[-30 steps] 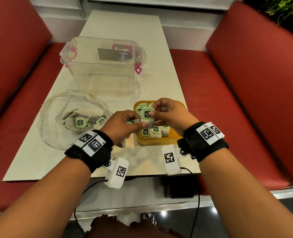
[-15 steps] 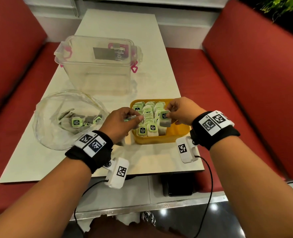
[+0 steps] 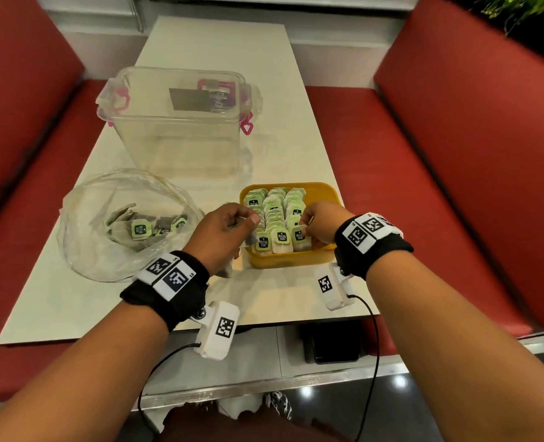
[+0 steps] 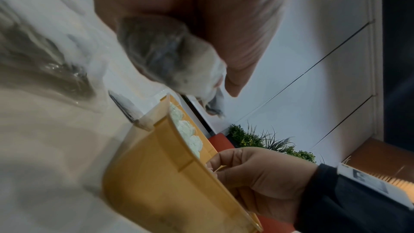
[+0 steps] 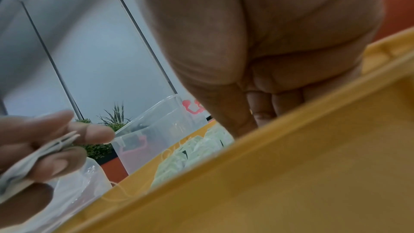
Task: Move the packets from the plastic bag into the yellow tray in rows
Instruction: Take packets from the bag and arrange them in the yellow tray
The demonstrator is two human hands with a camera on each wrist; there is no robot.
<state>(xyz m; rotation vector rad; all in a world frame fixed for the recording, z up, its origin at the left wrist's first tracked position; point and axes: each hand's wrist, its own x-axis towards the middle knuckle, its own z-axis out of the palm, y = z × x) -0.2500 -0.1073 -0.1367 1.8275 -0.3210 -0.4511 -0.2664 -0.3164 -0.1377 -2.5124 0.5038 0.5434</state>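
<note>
A yellow tray (image 3: pixel 293 261) near the table's front right holds three rows of green-labelled tea packets (image 3: pixel 275 215). Left of it lies an open clear plastic bag (image 3: pixel 104 250) with several packets (image 3: pixel 141 229) inside. My left hand (image 3: pixel 229 228) hovers at the tray's left edge and grips a small bunch of packets (image 4: pixel 170 56). My right hand (image 3: pixel 318 221) reaches into the right row and pinches the top of the front packet (image 3: pixel 299 236). In the right wrist view its fingers (image 5: pixel 262 105) dip behind the tray wall (image 5: pixel 291 166), so their tips are hidden.
A large clear lidless container (image 3: pixel 174 122) with pink clasps stands behind the bag and tray. The pale table (image 3: pixel 200 43) runs away between two red benches (image 3: pixel 455 154). A black box (image 3: pixel 334 342) sits below the table's front edge.
My right hand took one packet from the left hand, carried it right and lowered it into the tray's right row. The left hand stayed by the tray's left edge with its bunch.
</note>
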